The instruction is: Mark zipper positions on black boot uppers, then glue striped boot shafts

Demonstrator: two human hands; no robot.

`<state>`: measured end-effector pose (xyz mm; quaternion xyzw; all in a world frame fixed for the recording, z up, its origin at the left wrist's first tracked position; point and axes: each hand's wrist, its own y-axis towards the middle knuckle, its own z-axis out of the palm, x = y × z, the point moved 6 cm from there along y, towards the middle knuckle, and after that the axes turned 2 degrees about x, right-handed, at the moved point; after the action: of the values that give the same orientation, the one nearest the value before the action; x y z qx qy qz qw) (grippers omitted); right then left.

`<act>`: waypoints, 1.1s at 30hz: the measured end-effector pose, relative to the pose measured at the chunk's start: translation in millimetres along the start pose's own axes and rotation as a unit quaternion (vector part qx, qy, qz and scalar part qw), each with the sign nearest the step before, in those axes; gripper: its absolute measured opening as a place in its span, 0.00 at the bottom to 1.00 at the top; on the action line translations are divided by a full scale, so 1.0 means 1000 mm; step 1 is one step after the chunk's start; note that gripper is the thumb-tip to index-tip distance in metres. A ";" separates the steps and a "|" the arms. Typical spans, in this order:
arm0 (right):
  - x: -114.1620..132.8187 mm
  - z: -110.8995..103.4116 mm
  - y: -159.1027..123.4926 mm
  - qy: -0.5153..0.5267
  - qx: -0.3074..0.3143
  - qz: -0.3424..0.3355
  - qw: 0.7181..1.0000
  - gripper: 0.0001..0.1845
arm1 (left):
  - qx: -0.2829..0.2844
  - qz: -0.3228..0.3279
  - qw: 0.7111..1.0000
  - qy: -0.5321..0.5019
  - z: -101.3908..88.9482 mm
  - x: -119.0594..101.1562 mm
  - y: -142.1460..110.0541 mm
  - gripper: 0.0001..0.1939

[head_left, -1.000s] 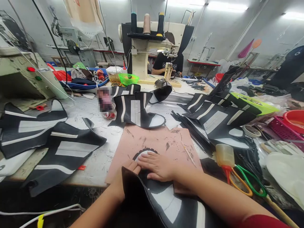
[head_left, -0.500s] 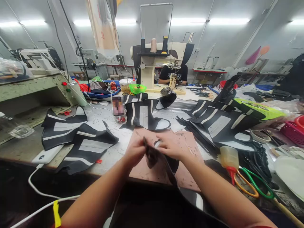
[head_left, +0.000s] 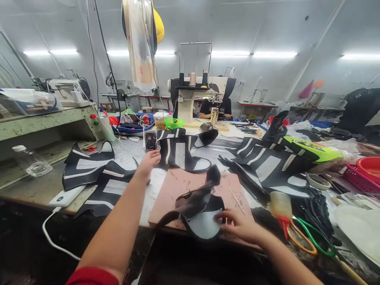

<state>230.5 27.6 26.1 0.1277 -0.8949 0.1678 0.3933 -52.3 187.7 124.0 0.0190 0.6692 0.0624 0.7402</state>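
Note:
My left hand (head_left: 148, 161) reaches forward to a phone (head_left: 151, 141) propped up on the table. Its fingers are stretched out at the lower part of the screen, and it holds nothing. Over the pink board (head_left: 166, 186) lies a black boot upper (head_left: 204, 225) with a pale grey lining patch, its upper portion folded and smeared by motion. My right hand (head_left: 242, 225) has its fingertips on the right edge of this boot upper, beside the pale patch. The underside of that grip is hidden.
Flat boot uppers lie at the left (head_left: 89, 164), behind the board (head_left: 181, 152) and at the right (head_left: 267, 162). Near my right arm are a glue bottle (head_left: 280, 206) and scissors (head_left: 314, 237). A sewing machine (head_left: 187, 103) stands ahead, with a person behind it.
My left hand has let go of the black boot upper and moved forward left to the phone. My right hand has shifted right and nearer to me. The boot upper now lies lower, its pale patch showing.

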 end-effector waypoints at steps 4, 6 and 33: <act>0.001 0.025 -0.015 -0.025 -0.104 -0.054 0.993 0.26 | -0.130 0.168 0.974 -0.077 -0.049 -0.050 -0.085 0.10; 0.008 0.027 -0.018 -0.081 -0.164 -0.078 0.980 0.20 | 0.038 0.270 0.956 -0.107 -0.020 -0.073 -0.135 0.06; -0.114 -0.131 -0.090 -0.131 -0.485 0.287 0.815 0.25 | 0.565 0.210 0.470 0.645 0.163 0.095 -0.085 0.34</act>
<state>424.6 9.5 41.9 -0.3219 -0.8993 -0.2011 0.2174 124.5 123.9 37.0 0.5272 0.8234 -0.1808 -0.1072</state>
